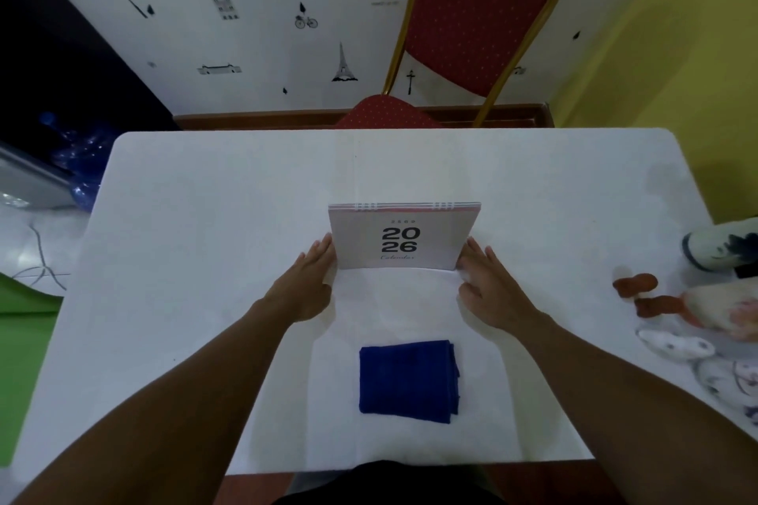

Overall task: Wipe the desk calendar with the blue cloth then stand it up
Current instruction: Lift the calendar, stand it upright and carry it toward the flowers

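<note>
A white spiral-bound desk calendar (404, 238) printed "2026" stands upright in the middle of the white table (205, 217), its cover facing me. My left hand (309, 283) rests flat against its lower left edge. My right hand (488, 291) touches its lower right edge. Fingers of both hands are stretched along the calendar's sides. The blue cloth (408, 380) lies folded into a square on the table, nearer to me, between my forearms and apart from both hands.
A red chair (476, 12) with a gold frame stands behind the table's far edge. Soft toys (697, 316) and a white shoe-like object (722, 246) crowd the table's right edge. Blue plastic bottles (78, 160) sit on the floor at left.
</note>
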Demonstrator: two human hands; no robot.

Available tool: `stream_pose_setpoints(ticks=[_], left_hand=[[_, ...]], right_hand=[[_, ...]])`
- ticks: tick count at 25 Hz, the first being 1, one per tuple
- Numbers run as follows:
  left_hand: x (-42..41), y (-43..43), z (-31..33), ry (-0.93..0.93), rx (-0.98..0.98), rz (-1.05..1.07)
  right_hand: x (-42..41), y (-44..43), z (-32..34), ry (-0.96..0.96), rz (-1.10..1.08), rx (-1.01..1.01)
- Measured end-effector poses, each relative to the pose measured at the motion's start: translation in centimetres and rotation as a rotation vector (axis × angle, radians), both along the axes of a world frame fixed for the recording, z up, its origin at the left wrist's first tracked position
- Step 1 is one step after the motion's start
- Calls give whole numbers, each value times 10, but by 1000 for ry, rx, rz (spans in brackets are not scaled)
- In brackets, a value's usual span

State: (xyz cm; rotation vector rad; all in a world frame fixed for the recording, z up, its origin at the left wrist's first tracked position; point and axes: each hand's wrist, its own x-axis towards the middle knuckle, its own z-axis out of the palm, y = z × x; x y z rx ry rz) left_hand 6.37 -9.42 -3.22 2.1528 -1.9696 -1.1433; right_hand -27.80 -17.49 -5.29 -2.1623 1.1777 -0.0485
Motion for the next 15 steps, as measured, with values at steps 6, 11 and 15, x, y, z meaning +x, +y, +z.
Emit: stream_pose_setpoints(ticks=[6, 11, 15], left_hand=[[-16, 2, 32, 307, -149, 354], [-36, 1, 53, 475, -333, 438], [-46, 7, 58, 532, -354, 437]], right_hand=[[23, 22, 22, -238, -565, 100], [55, 30, 50, -439, -613, 97], [67, 36, 60, -506, -684, 152]])
